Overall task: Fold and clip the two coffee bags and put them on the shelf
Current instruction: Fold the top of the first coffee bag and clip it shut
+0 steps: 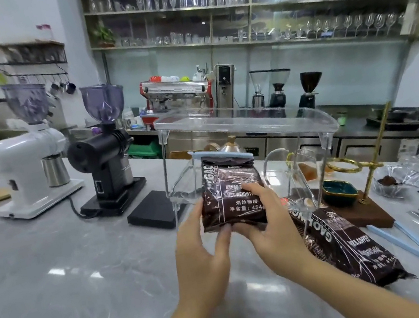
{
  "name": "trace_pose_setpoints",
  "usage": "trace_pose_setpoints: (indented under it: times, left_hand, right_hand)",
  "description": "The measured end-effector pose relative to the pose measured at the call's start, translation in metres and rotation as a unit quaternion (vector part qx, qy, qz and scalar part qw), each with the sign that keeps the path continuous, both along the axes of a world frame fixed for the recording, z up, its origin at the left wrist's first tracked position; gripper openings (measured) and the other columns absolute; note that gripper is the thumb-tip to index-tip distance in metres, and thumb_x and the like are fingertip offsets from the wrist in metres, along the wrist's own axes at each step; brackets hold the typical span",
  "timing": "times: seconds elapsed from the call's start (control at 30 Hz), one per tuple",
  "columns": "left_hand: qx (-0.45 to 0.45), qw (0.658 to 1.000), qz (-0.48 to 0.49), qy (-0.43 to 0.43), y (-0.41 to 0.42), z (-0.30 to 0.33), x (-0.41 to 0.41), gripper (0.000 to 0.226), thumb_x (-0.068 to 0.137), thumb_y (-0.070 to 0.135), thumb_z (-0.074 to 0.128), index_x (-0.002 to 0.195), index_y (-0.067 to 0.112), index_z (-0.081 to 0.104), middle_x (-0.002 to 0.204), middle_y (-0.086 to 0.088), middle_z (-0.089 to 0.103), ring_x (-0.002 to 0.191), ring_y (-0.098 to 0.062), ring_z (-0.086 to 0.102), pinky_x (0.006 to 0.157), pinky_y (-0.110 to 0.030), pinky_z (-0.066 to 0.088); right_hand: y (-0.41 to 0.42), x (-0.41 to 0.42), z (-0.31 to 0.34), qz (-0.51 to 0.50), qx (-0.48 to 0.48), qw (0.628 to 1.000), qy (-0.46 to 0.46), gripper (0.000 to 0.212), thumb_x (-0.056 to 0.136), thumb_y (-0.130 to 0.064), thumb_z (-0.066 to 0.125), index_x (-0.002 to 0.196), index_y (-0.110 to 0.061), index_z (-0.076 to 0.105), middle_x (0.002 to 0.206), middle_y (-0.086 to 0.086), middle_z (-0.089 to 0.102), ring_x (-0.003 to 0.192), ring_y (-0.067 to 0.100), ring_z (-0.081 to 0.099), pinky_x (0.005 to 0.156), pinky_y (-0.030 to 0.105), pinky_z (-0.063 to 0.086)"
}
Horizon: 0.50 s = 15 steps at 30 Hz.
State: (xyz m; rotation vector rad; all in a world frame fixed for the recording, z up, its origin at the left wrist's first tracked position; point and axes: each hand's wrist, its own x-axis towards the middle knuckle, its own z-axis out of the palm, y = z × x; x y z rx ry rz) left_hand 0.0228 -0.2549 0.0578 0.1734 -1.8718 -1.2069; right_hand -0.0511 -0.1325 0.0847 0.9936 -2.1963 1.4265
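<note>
I hold a dark brown coffee bag (228,186) upright above the counter, its folded top closed by a light blue clip (223,155). My left hand (203,244) grips its lower left corner and my right hand (267,221) wraps its lower right side. The bag is just in front of the clear acrylic shelf (246,121), below the level of its top surface. A second coffee bag (343,241) lies flat on the counter to the right, with no clip on it. A light blue clip (408,244) lies open beside it.
A black scale (156,210) sits left of the shelf, with a black grinder (106,154) and a white grinder (27,163) further left. Glass pitchers stand under the shelf. A brass dripper stand (367,170), a teal dish and glassware crowd the right side.
</note>
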Motion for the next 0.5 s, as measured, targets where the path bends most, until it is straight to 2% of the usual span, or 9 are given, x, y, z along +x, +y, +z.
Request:
trace_pose_setpoints:
  times: [0.07, 0.13, 0.2, 0.23, 0.3, 0.4, 0.5]
  left_hand:
    - [-0.011, 0.999, 0.01, -0.031, -0.015, 0.009, -0.009, 0.054, 0.085, 0.013, 0.077, 0.134, 0.023, 0.058, 0.122, 0.006, 0.068, 0.114, -0.013, 0.064, 0.101, -0.038, 0.052]
    - [-0.028, 0.998, 0.01, -0.054, -0.026, 0.019, -0.016, 0.049, 0.084, 0.009, 0.076, 0.13, 0.016, 0.059, 0.113, 0.003, 0.072, 0.104, -0.017, 0.068, 0.094, -0.042, 0.055]
    - [-0.064, 0.995, 0.015, -0.076, -0.034, 0.031, -0.022, 0.044, 0.085, 0.007, 0.075, 0.126, 0.014, 0.059, 0.104, 0.005, 0.071, 0.096, -0.018, 0.069, 0.084, -0.03, 0.052]
    - [-0.085, 0.992, 0.023, -0.092, -0.037, 0.038, -0.025, 0.042, 0.086, 0.007, 0.073, 0.125, 0.013, 0.059, 0.1, 0.006, 0.07, 0.092, -0.018, 0.068, 0.079, -0.023, 0.046]
    - [-0.117, 0.984, 0.04, -0.125, -0.042, 0.05, -0.03, 0.038, 0.087, 0.007, 0.071, 0.123, 0.013, 0.06, 0.098, 0.001, 0.073, 0.091, -0.022, 0.067, 0.072, -0.021, 0.038]
    - [-0.163, 0.971, 0.066, -0.164, -0.048, 0.065, -0.041, 0.034, 0.086, 0.009, 0.069, 0.119, 0.015, 0.061, 0.102, -0.005, 0.077, 0.096, -0.029, 0.068, 0.074, -0.033, 0.046]
    - [-0.22, 0.947, 0.09, -0.217, -0.053, 0.078, -0.05, 0.026, 0.087, 0.015, 0.067, 0.112, 0.015, 0.061, 0.099, -0.008, 0.075, 0.093, -0.032, 0.066, 0.069, -0.034, 0.046]
  right_hand:
    - [-0.006, -0.008, 0.005, 0.01, 0.011, 1.0, -0.005, 0.059, 0.083, -0.011, 0.072, 0.133, -0.029, 0.044, 0.125, -0.008, 0.048, 0.115, 0.003, 0.051, 0.097, 0.028, 0.049]
    - [-0.013, -0.015, 0.011, 0.007, 0.038, 0.999, 0.01, 0.059, 0.085, -0.01, 0.069, 0.134, -0.026, 0.042, 0.125, -0.005, 0.046, 0.113, -0.005, 0.047, 0.097, 0.015, 0.042]
    - [-0.018, -0.022, 0.018, 0.005, 0.066, 0.998, 0.012, 0.059, 0.088, -0.011, 0.066, 0.138, -0.025, 0.038, 0.125, -0.005, 0.043, 0.109, -0.015, 0.042, 0.089, -0.002, 0.032]
    - [-0.021, -0.025, 0.021, 0.004, 0.076, 0.997, 0.006, 0.059, 0.089, -0.013, 0.065, 0.139, -0.025, 0.036, 0.125, -0.005, 0.042, 0.106, -0.013, 0.042, 0.085, -0.005, 0.03]
    - [-0.027, -0.033, 0.027, 0.001, 0.097, 0.995, -0.001, 0.059, 0.091, -0.016, 0.063, 0.141, -0.026, 0.033, 0.131, -0.002, 0.041, 0.103, -0.003, 0.044, 0.086, 0.001, 0.031]
    - [-0.033, -0.044, 0.036, -0.006, 0.135, 0.991, 0.004, 0.061, 0.092, -0.019, 0.061, 0.145, -0.026, 0.03, 0.135, 0.003, 0.043, 0.107, 0.009, 0.042, 0.092, 0.019, 0.033]
    - [-0.034, -0.052, 0.043, -0.006, 0.156, 0.988, -0.015, 0.064, 0.092, -0.019, 0.061, 0.147, -0.025, 0.029, 0.138, 0.004, 0.043, 0.109, 0.01, 0.042, 0.095, 0.021, 0.033]
